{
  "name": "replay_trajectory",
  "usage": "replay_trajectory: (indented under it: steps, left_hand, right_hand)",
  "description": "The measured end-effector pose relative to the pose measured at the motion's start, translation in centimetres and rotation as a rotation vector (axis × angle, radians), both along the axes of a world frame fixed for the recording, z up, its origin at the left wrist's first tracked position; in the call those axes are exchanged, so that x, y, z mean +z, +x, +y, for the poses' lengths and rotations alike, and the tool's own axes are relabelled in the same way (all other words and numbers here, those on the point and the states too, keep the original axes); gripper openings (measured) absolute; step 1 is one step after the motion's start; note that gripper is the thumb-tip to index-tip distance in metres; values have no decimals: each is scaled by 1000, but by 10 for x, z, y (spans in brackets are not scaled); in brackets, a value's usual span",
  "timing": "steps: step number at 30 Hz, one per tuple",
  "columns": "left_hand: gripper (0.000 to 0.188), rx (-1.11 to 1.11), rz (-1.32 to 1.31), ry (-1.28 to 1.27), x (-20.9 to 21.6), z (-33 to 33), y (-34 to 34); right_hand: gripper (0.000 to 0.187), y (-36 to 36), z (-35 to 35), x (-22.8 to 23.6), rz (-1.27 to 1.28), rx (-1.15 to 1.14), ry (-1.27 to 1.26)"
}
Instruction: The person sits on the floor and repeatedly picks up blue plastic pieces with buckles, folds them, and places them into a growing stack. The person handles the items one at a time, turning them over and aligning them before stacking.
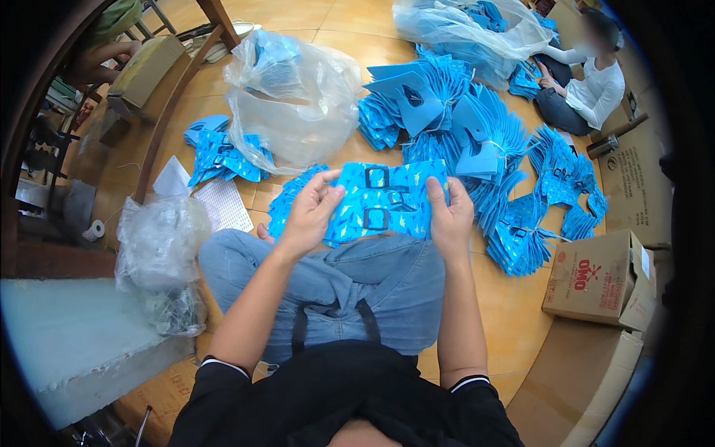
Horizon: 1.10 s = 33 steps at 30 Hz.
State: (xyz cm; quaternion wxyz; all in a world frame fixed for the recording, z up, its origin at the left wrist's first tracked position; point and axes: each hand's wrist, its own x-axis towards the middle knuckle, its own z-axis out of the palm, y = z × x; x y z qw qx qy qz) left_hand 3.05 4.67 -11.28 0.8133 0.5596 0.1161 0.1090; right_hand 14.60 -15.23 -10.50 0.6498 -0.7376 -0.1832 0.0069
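Between my hands, above my crossed legs, is a blue patterned flat piece with small pale shapes and black-edged square outlines. My left hand grips its left side, thumb on top. On the right edge, my right hand pinches the piece, its thumb also on the upper face. Whether it is a single sheet or a few layers I cannot tell. Just beyond my left hand lies a fanned pile of similar blue pieces, partly hidden by that hand.
Tied bundles of blue pieces spread over the tiled floor ahead and right. Clear plastic bags lie ahead; crumpled plastic is at left, near printed paper. Cardboard boxes stand at right. Another person sits far right.
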Motion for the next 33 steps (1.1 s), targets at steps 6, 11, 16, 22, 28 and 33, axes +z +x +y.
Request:
replay_trajectory:
  steps: [6, 11, 16, 22, 28, 33]
  left_hand:
    - [38, -67, 141, 129, -42, -2, 13]
    - [38, 42, 376, 414, -111, -17, 41]
    - [43, 187, 441, 604, -135, -21, 25]
    - [42, 108, 322, 682, -127, -38, 12]
    - [33, 140, 328, 617, -117, -50, 22]
    - [30, 145, 312, 580, -113, -52, 19]
  right_hand:
    - [33, 49, -12, -47, 18, -44, -304]
    - [42, 69, -1, -109, -165, -230, -680]
    - [53, 73, -10, -133, -111, -191, -829]
    - [66, 72, -7, -128, 119, -86, -973]
    - [71, 69, -3, -113, 169, -95, -1104]
    - [62, 63, 0, -112, 56, -175, -1031]
